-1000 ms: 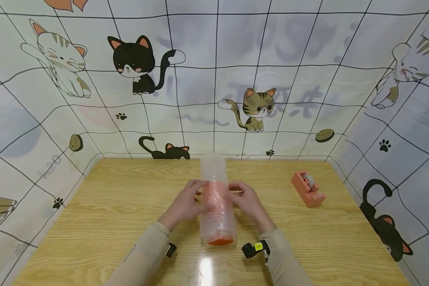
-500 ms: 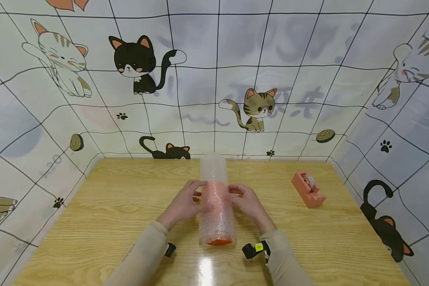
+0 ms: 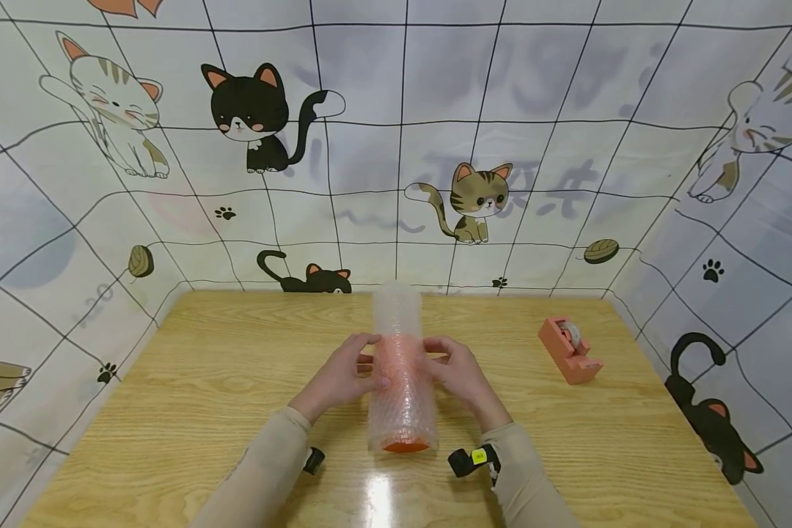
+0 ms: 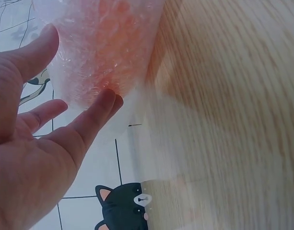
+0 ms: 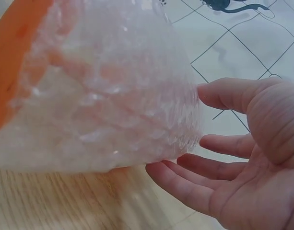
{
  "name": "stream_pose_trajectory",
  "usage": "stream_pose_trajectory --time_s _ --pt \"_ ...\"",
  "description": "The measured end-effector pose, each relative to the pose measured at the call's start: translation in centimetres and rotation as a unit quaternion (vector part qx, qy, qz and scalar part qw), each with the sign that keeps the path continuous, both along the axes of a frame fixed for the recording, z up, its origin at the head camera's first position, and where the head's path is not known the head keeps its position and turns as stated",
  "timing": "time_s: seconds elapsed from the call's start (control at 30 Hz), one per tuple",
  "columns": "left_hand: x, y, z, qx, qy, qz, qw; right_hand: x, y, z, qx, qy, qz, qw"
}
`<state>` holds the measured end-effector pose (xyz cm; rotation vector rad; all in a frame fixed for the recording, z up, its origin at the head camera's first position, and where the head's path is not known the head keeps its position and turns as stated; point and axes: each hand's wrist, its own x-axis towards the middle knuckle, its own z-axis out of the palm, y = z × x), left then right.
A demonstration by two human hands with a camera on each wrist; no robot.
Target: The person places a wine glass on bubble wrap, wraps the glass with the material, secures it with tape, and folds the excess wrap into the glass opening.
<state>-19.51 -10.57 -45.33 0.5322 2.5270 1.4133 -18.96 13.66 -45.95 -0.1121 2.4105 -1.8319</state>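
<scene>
An orange cylindrical thing wrapped in clear bubble wrap [image 3: 402,396] lies lengthwise on the table, its bare orange end [image 3: 405,445] facing me. What it is stays hidden by the wrap, which reaches past its far end as a paler tube [image 3: 397,308]. My left hand [image 3: 339,374] touches the wrap's left side, thumb on top, the fairly straight fingertips [image 4: 106,98] low against it in the left wrist view. From the right, my right hand [image 3: 460,372] touches the same roll; its spread fingers and thumb [image 5: 216,96] meet the wrap at their tips in the right wrist view.
A pink tape dispenser [image 3: 570,350] with a roll of tape stands at the right of the wooden table [image 3: 237,345]. Cat-printed cloth [image 3: 363,154] surrounds the table at the back and on both sides. Dark wrist camera straps [image 3: 473,460] show at my cuffs.
The wrapped cylinder shifts very slightly left and then back right under my hands. Both hands stay at its sides, and the tape dispenser keeps its place.
</scene>
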Motion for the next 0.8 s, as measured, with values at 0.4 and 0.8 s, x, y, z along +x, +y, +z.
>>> stream_pose_trajectory --time_s 0.4,0.8 --pt "-0.3 -0.1 -0.1 0.025 -0.027 -0.032 0.9988 0.3 0.2 0.8 0.027 0.001 -0.006 1.000" --pt "-0.5 -0.2 -0.8 0.018 -0.046 -0.061 0.9969 0.4 0.2 1.2 0.054 0.016 -0.007 0.998"
